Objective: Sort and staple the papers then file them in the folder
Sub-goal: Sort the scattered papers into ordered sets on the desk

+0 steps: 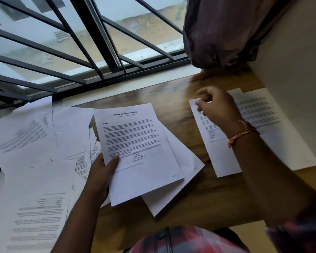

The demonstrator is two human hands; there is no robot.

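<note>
The top sheet (140, 143) is headed "Sample Education Transcript"; other print is blurred.

Soft daylight enters through the black-barred window (80, 42) at the top and makes a pale glare on the glossy brown wooden table (162, 95). Shadows are weak. The right hand (217, 108) is smeared by motion. Text on the white printed sheet (140, 143) in the left hand (100, 178) is soft; the scattered white papers (35, 207) at left are blurrier.

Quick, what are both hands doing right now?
Left hand: holds a stack of papers, thumb on top.
Right hand: fingers curled over a sheet on the table; too blurred to tell if it grips.
</note>
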